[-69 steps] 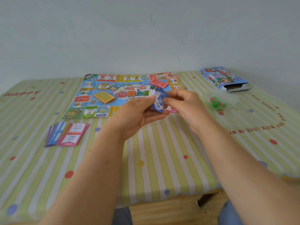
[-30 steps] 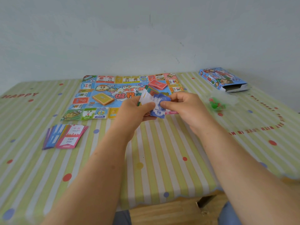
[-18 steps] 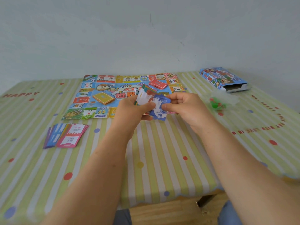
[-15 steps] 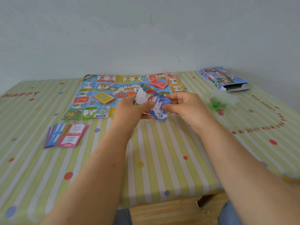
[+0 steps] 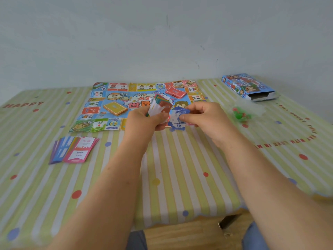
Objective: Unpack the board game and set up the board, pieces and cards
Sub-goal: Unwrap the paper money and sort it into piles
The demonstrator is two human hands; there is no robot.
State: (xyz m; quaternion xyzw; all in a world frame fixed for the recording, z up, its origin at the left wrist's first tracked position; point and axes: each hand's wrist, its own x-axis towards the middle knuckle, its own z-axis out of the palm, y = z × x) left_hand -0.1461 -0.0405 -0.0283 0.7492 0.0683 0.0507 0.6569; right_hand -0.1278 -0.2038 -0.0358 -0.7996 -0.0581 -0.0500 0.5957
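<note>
Stripes and dots are running across the tabletop nearest the person, and off to the left a fan of title cards is lying flat, well apart from the action. Up ahead, both hands are working just over the board's near edge. The left hand is curling its fingers round a mixed stack of paper notes, tilting it up. The right hand is pinching a blue ten note between thumb and forefinger, just right of the stack, long axis hanging roughly upright. The right hand looks to be the one laying it down. Beyond, the board is lying open, carrying a yellow deck and a red deck. Further right, a bag of green pieces is waiting, and the opened box is resting by the wall.
</note>
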